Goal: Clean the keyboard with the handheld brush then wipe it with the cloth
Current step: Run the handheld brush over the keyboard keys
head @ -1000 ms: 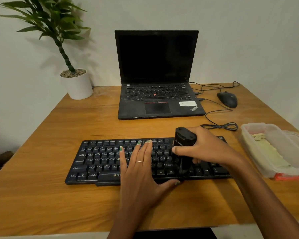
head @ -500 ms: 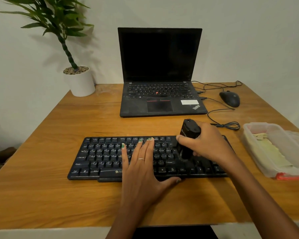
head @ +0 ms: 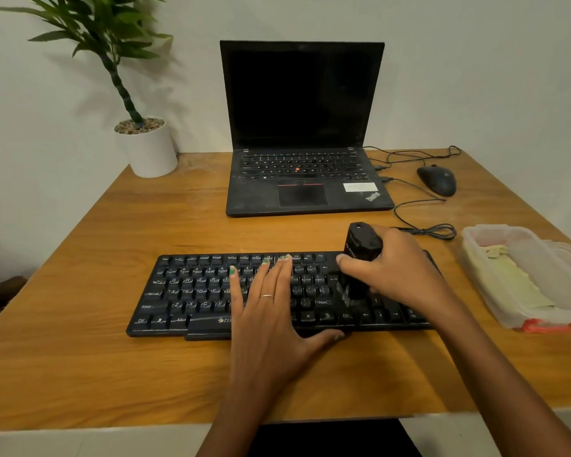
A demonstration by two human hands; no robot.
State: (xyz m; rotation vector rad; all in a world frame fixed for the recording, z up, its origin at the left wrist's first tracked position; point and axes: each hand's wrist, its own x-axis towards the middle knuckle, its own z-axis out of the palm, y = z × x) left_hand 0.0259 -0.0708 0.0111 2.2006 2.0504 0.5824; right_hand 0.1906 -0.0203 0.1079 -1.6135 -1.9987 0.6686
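A black keyboard (head: 192, 291) lies across the front of the wooden desk (head: 80, 374). My left hand (head: 271, 311) rests flat on its middle keys, fingers spread, thumb at the front edge. My right hand (head: 396, 268) grips a black handheld brush (head: 360, 249) held upright, its bristles pressed onto the keys right of centre. A pale yellow cloth (head: 515, 285) lies inside a clear plastic box (head: 475, 239) at the right edge of the desk.
An open black laptop (head: 304, 186) stands behind the keyboard. A black mouse (head: 437, 179) and its coiled cable (head: 422, 225) lie at the back right. A white potted plant (head: 149, 150) sits at the back left corner.
The brush moved from the keyboard's lower rows away from me toward the upper rows, then slightly back and right. My left hand stayed flat on the keys.
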